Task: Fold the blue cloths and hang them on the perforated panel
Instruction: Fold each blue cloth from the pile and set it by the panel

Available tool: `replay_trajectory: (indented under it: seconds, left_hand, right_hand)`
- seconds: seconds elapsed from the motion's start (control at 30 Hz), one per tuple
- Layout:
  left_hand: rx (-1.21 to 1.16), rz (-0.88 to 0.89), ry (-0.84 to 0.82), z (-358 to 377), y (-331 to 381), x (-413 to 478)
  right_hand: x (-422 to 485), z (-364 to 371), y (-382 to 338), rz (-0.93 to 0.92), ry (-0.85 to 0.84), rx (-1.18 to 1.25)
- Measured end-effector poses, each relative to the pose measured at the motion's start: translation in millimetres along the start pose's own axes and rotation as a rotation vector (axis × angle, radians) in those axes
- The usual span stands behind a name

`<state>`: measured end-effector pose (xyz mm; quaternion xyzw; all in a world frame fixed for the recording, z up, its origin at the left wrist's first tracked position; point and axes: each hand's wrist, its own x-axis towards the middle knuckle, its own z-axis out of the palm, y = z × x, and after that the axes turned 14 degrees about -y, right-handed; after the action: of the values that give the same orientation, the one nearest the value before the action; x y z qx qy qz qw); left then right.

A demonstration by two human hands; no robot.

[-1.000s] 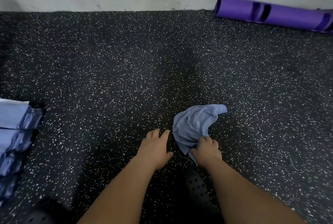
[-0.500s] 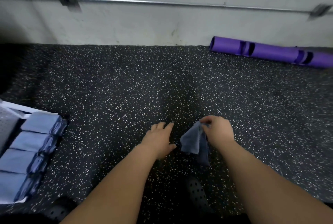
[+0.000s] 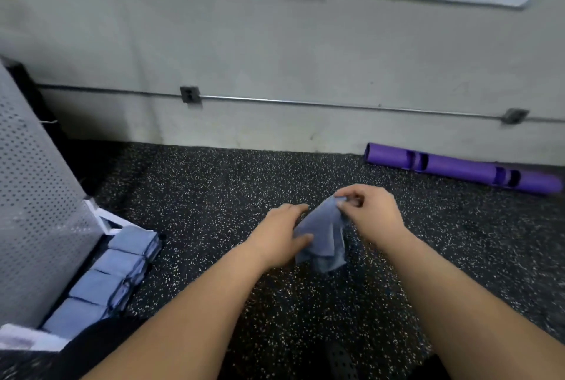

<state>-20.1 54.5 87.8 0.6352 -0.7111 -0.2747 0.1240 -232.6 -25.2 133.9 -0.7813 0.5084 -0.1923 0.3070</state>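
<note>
Head view: the blue cloth (image 3: 321, 236) is held up off the speckled floor (image 3: 214, 190), in front of the person and between the two forearms. Its top corner is pinched between the thumb and curled fingers of the right hand (image 3: 371, 210), and the rest hangs down in loose folds. The left hand (image 3: 276, 237) is laid against the cloth's left side, with the fingers kept fairly straight and the thumb resting on the fabric; nothing is gripped by it.

A second ago the cloth was bunched on the floor and grasped at its lower edge. Half a second ago it had been lifted by the right hand alone, while the left hand was just beside it and apart from it. Contact by the left hand has since been made.

More of the wall (image 3: 275, 52) is now taken in than before, and the perforated panel (image 3: 33, 211) is seen at the left. A row of folded cloths (image 3: 113, 275) lies at its foot. A purple tube (image 3: 458, 168) lies by the wall at the right.
</note>
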Motion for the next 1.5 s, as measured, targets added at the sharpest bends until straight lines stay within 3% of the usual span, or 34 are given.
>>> replay_trajectory:
  seconds: [0.17,0.37,0.53,0.8,1.0,1.2,1.5]
  left_hand:
    - [-0.027,0.060,0.178,-32.4,16.2,-35.2]
    - [-0.041,0.008,0.393,-62.5,21.4,-58.0]
    - [-0.178,-0.025,0.539,-77.9,6.7,-70.8]
    - [-0.329,-0.082,0.544,-76.0,-35.2,-76.6]
    - [-0.342,-0.161,0.452,-76.6,-71.6,-58.5]
    - [-0.390,-0.173,0.404,-80.1,-71.5,-33.0]
    - [-0.454,-0.113,0.385,-82.4,-63.7,-16.1]
  right_hand:
    - [-3.9,-8.0,-54.4,-0.166,-0.050,0.047]
    - [-4.4,-3.2,-99.8,-0.289,-0.142,0.067]
    - [-1.5,9.7,-115.9,-0.346,-0.109,0.137]
    - [13.5,49.5,-98.9,-0.364,-0.088,0.165]
    - [36.5,68.7,-88.9,-0.390,-0.105,0.094]
    - [54.2,81.3,-92.1,-0.355,-0.196,0.176]
    - [77.4,92.3,-92.2,-0.332,-0.161,0.230]
